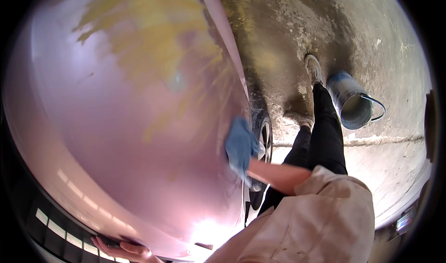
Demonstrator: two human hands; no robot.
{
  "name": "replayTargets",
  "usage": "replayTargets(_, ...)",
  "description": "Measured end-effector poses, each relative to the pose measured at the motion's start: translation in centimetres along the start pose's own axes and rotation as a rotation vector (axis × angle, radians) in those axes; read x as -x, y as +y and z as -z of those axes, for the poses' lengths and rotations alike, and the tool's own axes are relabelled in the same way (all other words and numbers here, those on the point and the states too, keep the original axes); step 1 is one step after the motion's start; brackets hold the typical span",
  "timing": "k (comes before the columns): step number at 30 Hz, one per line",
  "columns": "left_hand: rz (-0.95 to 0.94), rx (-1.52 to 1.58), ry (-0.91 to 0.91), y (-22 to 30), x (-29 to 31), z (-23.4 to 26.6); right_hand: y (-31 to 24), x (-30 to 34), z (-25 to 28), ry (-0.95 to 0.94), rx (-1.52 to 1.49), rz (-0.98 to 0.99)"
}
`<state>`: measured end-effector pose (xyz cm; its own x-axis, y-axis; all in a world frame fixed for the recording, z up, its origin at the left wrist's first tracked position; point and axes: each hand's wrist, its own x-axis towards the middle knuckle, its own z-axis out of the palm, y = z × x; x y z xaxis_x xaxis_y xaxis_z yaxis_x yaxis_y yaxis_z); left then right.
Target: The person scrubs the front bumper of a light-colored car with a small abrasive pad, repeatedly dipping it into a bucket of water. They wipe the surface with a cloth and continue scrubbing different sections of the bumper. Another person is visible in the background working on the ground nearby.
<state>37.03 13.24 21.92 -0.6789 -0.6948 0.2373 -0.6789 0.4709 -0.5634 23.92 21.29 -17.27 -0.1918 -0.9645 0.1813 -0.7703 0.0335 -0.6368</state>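
Observation:
A glossy, pinkish car body panel point(139, 133) fills the left and middle of the view, with yellowish patches or reflections on its far part. My right hand point(239, 149) is at the panel's right edge above the wheel. A blue cloth point(238, 142) covers the hand, blurred by motion, its loose end hanging toward my bare forearm. The cloth hides my fingers, and it lies against the paintwork. At the lower left, my left hand point(125, 251) rests at the panel's near edge, fingers stretched out and thumb apart, beside a dark slatted part point(60, 230).
A car wheel point(265, 135) sits beneath the panel edge. Right of my legs point(325, 137), a blue-grey bucket point(344, 88) with a raised handle holds cloudy liquid. The concrete floor point(381, 44) is stained, with a seam across it. A bright glare point(211, 235) lies low on the panel.

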Motion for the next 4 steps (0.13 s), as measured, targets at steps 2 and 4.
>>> replayTargets(2,0.052,0.104,0.055,-1.1,2.1,-0.8,5.3,-5.4,-0.8,0.090,0.013,-0.032)
replayTargets(4,0.165,0.222,0.116,0.7,2.1,-1.6,11.9,-11.3,-1.2,0.183,0.031,-0.136)
